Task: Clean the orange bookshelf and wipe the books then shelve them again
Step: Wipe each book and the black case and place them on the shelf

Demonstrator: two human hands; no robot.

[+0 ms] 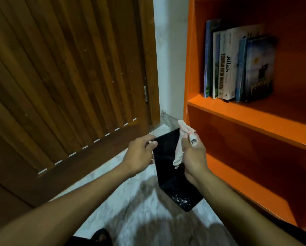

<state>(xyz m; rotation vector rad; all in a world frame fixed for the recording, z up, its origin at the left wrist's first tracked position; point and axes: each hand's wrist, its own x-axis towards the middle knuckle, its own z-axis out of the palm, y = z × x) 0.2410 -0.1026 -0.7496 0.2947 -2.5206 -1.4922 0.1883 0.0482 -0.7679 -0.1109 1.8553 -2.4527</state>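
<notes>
Head view: the left hand point(139, 155) pinches the top left edge of a black book point(168, 157) held upright above the pale floor point(130, 201), while the right hand point(193, 155) grips a crumpled white cloth point(184, 137) against the book's right side. Just right stands the orange bookshelf point(255, 114), with a row of books point(237, 64) upright on its upper shelf.
</notes>
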